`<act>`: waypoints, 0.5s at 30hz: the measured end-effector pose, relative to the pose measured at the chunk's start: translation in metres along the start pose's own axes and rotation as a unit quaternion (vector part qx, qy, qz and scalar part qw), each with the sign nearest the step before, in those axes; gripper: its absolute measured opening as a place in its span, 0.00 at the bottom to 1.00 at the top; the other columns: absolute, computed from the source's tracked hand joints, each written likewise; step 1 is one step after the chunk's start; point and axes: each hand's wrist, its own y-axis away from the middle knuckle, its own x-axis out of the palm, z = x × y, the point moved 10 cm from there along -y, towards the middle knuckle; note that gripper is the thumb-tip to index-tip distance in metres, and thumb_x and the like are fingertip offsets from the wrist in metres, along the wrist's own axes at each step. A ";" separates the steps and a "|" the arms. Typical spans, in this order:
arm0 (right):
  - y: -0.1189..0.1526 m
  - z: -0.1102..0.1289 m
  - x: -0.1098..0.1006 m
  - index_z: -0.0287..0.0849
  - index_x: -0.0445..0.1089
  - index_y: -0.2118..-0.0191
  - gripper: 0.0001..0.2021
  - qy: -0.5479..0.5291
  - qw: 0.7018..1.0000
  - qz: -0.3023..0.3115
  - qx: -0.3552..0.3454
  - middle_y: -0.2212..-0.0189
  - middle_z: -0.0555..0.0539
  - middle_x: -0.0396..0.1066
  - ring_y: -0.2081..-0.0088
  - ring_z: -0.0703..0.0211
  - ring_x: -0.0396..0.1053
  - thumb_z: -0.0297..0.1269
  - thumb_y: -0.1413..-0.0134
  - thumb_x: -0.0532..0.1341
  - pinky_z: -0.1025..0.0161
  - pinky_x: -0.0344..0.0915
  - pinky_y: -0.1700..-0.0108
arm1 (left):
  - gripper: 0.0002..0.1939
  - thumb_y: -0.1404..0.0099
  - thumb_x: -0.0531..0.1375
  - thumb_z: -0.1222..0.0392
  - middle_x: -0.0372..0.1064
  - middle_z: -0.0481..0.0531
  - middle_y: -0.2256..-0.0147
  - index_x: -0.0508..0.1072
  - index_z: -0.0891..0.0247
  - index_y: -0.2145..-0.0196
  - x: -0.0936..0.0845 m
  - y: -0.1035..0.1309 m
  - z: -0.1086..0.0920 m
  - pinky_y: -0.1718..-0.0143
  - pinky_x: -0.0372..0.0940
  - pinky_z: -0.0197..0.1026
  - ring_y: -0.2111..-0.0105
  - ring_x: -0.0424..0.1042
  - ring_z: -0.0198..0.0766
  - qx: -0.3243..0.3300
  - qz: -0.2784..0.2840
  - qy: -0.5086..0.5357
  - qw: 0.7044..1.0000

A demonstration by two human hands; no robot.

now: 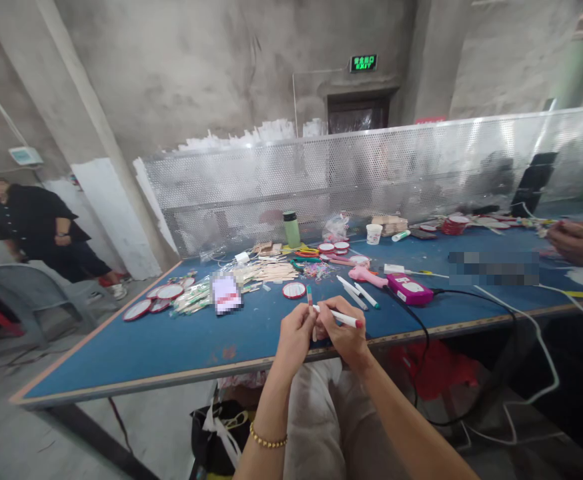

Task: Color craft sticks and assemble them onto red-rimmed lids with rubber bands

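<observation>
At the table's front edge, my left hand [295,328] is closed around a thin flat wooden stick [309,297], held upright with a green upper end. My right hand [344,339] grips a white marker pen [340,317], its red end pointing right. The pen's other end is at the stick, just below the green part; my fingers partly hide where they meet. Behind my hands lies a round red-rimmed disc [294,290]. Several white markers [365,295] lie on the blue tabletop [171,353] to the right.
A phone [227,293] and piled wooden sticks [276,269] lie left of centre. Farther back stand a green bottle [291,230] and paper cup [373,233]. A purple box [410,290] with cables sits right. Another person's hand [579,243] is far right; a person [41,223] is left.
</observation>
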 end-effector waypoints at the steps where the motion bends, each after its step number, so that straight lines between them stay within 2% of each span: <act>1: 0.000 0.000 0.001 0.44 0.68 0.73 0.09 -0.003 1.000 0.003 0.002 0.86 0.55 0.65 0.86 0.66 0.62 0.39 0.42 0.59 0.67 0.65 0.82 | 0.19 0.39 0.57 0.44 0.58 0.44 0.78 0.65 0.63 0.75 0.000 0.000 0.000 0.73 0.55 0.35 0.75 0.57 0.32 0.002 -0.002 -0.004 1.000; 8: 0.001 -0.004 0.004 0.44 0.67 0.72 0.10 -0.016 1.000 0.019 0.009 0.86 0.56 0.64 0.87 0.66 0.62 0.40 0.41 0.59 0.67 0.65 0.82 | 0.19 0.38 0.56 0.44 0.60 0.44 0.78 0.65 0.63 0.75 -0.001 -0.001 0.006 0.72 0.56 0.35 0.75 0.60 0.33 0.001 -0.003 -0.012 1.000; 15: 0.002 -0.002 -0.002 0.44 0.67 0.73 0.10 -0.008 1.000 -0.011 0.006 0.85 0.56 0.64 0.86 0.66 0.62 0.40 0.42 0.59 0.66 0.65 0.82 | 0.20 0.39 0.57 0.42 0.61 0.45 0.76 0.66 0.63 0.74 0.002 0.000 0.002 0.72 0.57 0.35 0.75 0.59 0.33 -0.007 0.011 0.011 1.000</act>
